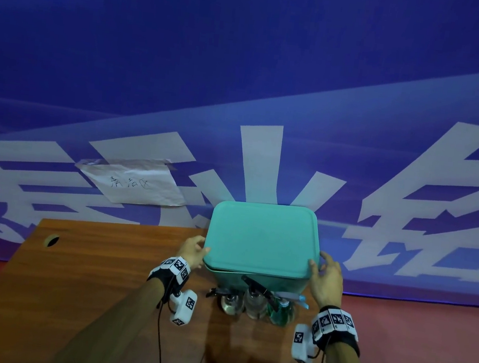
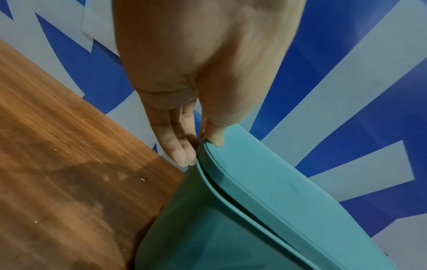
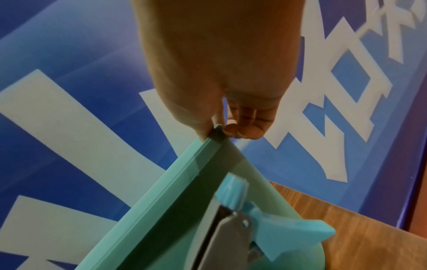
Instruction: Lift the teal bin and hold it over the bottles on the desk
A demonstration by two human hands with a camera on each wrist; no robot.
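A teal plastic bin (image 1: pixel 262 281) stands at the back of the wooden table (image 1: pixel 77 282), with its flat teal lid (image 1: pixel 261 237) on top, slightly raised at the near edge. My left hand (image 1: pixel 193 250) pinches the lid's left near corner (image 2: pixel 215 144), thumb on top, fingers (image 2: pixel 182 155) below the rim. My right hand (image 1: pixel 326 276) pinches the right near corner (image 3: pixel 216 135), thumb on the upper face and curled fingers (image 3: pixel 245 130) under the edge. In the right wrist view the lid (image 3: pixel 161 197) stands clear of the bin wall (image 3: pixel 258 184).
Three spray bottles (image 1: pixel 254 302) stand on the table right in front of the bin; one has a blue trigger head (image 3: pixel 277 230). A blue banner (image 1: pixel 242 92) with white characters and a taped paper note (image 1: pixel 130 182) hangs behind. Red floor (image 1: pixel 422 351) lies to the right.
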